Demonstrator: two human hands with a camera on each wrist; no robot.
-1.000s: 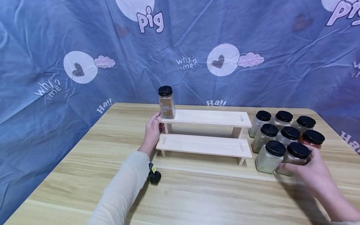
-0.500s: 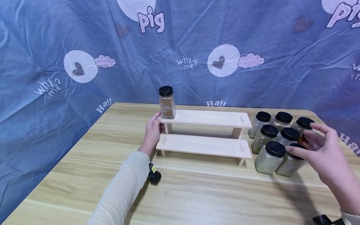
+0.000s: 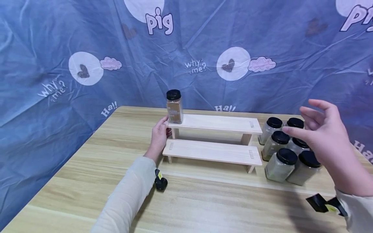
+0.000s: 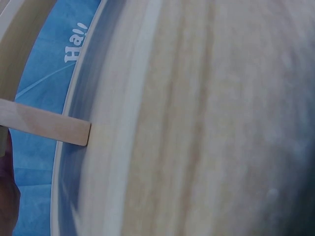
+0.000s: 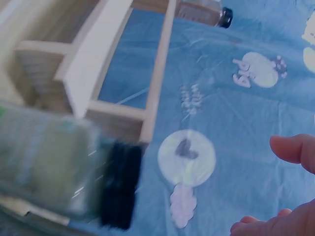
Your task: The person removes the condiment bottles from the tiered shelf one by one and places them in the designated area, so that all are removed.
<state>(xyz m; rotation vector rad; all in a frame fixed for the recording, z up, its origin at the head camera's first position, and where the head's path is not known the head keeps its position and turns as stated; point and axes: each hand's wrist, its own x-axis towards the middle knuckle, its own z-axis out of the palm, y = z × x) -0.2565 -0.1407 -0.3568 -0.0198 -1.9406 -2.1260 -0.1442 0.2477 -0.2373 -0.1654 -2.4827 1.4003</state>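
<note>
A two-tier wooden shelf (image 3: 212,151) stands mid-table. My left hand (image 3: 158,136) holds its left end, fingers bent in under the upper board; in the left wrist view only a dark sliver of the hand (image 4: 9,204) shows beside a shelf leg (image 4: 54,127). On the upper board's left end stands a black-lidded spice jar (image 3: 174,110) of brown powder. My right hand (image 3: 327,131) hovers over the jar group at the right, thumb and fingers spread apart, holding nothing. It covers some of the rear jars. A blurred greenish jar (image 5: 49,162) fills the right wrist view's lower left.
Several black-lidded jars, among them a front pale one (image 3: 281,165) and a front darker one (image 3: 304,168), crowd together just right of the shelf. A blue printed cloth (image 3: 163,58) hangs behind the wooden table (image 3: 204,204).
My right hand has let go of the front right jar, risen and moved back over the jars, fingers spreading. The left hand keeps its place at the shelf.
</note>
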